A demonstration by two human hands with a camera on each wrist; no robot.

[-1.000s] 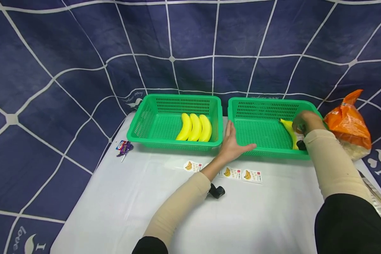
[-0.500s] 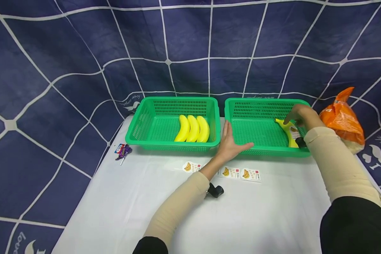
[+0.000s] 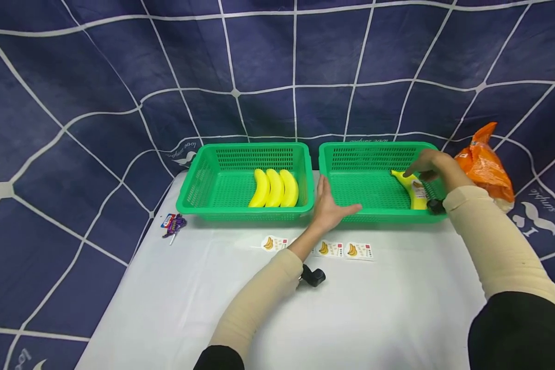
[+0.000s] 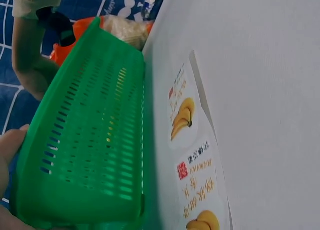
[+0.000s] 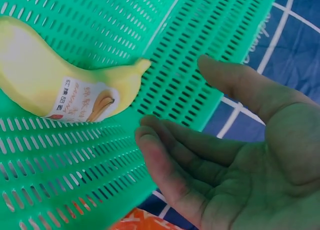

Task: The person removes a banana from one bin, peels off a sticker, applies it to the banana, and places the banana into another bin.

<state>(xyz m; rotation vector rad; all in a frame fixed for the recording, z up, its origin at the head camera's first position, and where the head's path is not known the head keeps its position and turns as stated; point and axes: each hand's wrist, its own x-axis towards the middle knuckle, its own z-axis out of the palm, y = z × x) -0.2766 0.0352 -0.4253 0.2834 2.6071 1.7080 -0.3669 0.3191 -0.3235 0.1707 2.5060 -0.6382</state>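
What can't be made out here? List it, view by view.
- Head view: the banana in the right basket is partly hidden by the right hand.
- Head view: sticker print is too small to read; one sticker lies under the left forearm.
- Left wrist view: the left hand is cut off by the edge.
- Right wrist view: the banana's far end runs off the frame.

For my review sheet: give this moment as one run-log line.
left hand: steadies right basket | right hand: open above labelled banana | left basket: three bananas
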